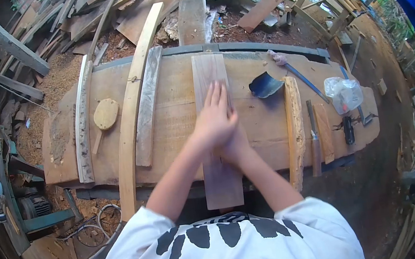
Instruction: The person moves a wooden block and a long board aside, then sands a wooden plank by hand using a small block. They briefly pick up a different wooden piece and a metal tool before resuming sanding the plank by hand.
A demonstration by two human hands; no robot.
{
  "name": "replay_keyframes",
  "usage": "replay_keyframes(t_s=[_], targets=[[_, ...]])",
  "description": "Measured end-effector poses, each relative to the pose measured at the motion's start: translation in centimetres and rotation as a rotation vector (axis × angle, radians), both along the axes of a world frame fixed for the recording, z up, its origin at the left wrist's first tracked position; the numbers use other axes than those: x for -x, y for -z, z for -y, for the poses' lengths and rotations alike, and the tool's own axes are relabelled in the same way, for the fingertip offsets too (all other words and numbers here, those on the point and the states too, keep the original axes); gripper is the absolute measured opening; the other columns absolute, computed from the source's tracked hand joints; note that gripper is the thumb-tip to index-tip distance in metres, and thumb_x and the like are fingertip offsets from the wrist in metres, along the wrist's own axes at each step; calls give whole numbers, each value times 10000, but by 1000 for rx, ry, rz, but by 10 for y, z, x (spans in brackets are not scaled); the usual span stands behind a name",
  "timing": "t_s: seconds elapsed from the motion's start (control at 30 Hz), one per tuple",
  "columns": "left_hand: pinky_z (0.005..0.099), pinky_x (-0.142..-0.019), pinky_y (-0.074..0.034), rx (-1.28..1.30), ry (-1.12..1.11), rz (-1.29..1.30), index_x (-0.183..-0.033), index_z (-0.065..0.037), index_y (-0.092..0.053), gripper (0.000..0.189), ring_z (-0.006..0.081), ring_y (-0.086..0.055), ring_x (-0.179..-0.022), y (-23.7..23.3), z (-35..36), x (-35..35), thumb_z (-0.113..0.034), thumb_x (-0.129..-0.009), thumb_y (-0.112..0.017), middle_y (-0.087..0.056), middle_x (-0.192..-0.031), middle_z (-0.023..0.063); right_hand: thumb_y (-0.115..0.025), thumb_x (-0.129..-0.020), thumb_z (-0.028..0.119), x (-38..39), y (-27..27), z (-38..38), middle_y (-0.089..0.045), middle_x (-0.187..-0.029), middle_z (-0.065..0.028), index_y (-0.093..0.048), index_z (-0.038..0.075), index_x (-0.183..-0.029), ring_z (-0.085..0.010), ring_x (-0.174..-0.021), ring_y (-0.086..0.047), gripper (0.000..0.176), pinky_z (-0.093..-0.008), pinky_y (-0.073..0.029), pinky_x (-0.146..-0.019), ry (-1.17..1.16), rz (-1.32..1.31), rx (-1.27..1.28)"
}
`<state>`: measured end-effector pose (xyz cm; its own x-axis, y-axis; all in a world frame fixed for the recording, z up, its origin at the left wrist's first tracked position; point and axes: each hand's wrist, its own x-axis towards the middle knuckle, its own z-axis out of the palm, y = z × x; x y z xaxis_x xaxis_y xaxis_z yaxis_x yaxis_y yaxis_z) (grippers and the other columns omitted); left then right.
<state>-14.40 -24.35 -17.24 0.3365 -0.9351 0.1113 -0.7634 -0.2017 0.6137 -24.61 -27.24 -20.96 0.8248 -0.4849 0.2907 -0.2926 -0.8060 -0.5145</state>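
Note:
A long brown plank (225,190) lies lengthwise on the wooden workbench (173,113), its near end jutting past the edge toward my body. My left hand (214,115) rests over the middle of the plank, fingers stretched out and pointing away from me. Partly beneath it and to its right is my right hand (233,144), touching or just over the plank. Its fingers are mostly hidden by my left hand, and I cannot make out whether anything lies under the palms.
Left on the bench are a round wooden paddle (106,114) and several long strips, including a pale batten (133,113). To the right lie a dark curved piece (266,85), a rough-edged strip (294,133), a chisel (314,138) and a plastic bag (345,94). Scrap wood (70,21) is piled behind.

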Motion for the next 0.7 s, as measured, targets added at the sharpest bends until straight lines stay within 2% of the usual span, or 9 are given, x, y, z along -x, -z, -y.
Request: replay_keyframes(t_s=[0.1,0.2,0.27,0.3,0.37,0.47,0.57,0.6,0.7], targets=[[395,-1227,-147,-23,-21,-12,-1493,69,-292,740,363,-135,-1503,11,93,-77,-322,-910,-524,-191,-1594,259,-532,-869,140,-76,-1,83,-378,-1497,-230,-396,5,-1431,-378,-1359,-390,594,-433,-314,-1136,65,132,-94],[377,-1231,-128,-68,-31,-17,-1504,45,-295,709,340,-128,-1510,2,141,-123,-313,-913,-458,-206,-1603,223,-500,-896,158,-130,6,138,-363,-1522,-217,-376,8,-1453,-360,-1384,-369,589,-438,-321,-1129,79,100,-60],[371,-1230,-134,-61,-29,-23,-1502,37,-306,697,339,-134,-1509,10,144,-131,-306,-915,-456,-207,-1604,218,-478,-913,173,-139,28,146,-324,-1546,-222,-354,10,-1471,-356,-1406,-341,594,-430,-310,-1137,90,-119,496],[383,-1225,-144,9,-24,-65,-1486,46,-334,705,343,-134,-1508,18,137,-127,-282,-892,-521,-220,-1593,244,-495,-907,179,-136,38,144,-323,-1545,-224,-364,16,-1468,-340,-1413,-339,599,-428,-291,-1149,60,-47,210],[384,-1229,-139,-9,-22,-67,-1494,50,-310,677,342,-144,-1506,11,94,-93,-300,-934,-458,-215,-1600,224,-541,-878,206,-90,-4,88,-320,-1548,-222,-383,7,-1456,-340,-1425,-315,632,-428,-266,-1162,102,38,-168],[407,-1227,-152,25,-4,-57,-1479,60,-331,668,366,-163,-1496,5,1,-19,-312,-943,-476,-228,-1585,252,-592,-833,241,-13,-16,6,-340,-1536,-214,-401,-15,-1437,-399,-1435,-254,683,-456,-239,-1172,-11,19,6],[459,-1203,-208,48,-13,-90,-1471,64,-339,672,404,-171,-1489,-12,-95,63,-223,-900,-547,-232,-1577,268,-616,-847,338,70,-25,-78,-329,-1535,-222,-387,9,-1451,-385,-1466,-215,725,-534,-187,-1186,-76,-50,-238],[469,-1187,-244,55,-7,-25,-1441,95,-365,666,455,-223,-1458,-15,-119,84,-243,-898,-548,-275,-1542,305,-609,-858,333,91,-22,-99,-290,-1561,-213,-365,18,-1468,-377,-1481,-199,728,-534,-196,-1185,-113,-100,-54],[507,-1188,-213,8,36,-74,-1465,86,-331,728,469,-187,-1465,-19,-153,112,-250,-867,-577,-257,-1546,311,-605,-859,304,119,-21,-130,-251,-1579,-211,-346,10,-1474,-388,-1489,-175,730,-526,-194,-1187,-113,-115,-132]])
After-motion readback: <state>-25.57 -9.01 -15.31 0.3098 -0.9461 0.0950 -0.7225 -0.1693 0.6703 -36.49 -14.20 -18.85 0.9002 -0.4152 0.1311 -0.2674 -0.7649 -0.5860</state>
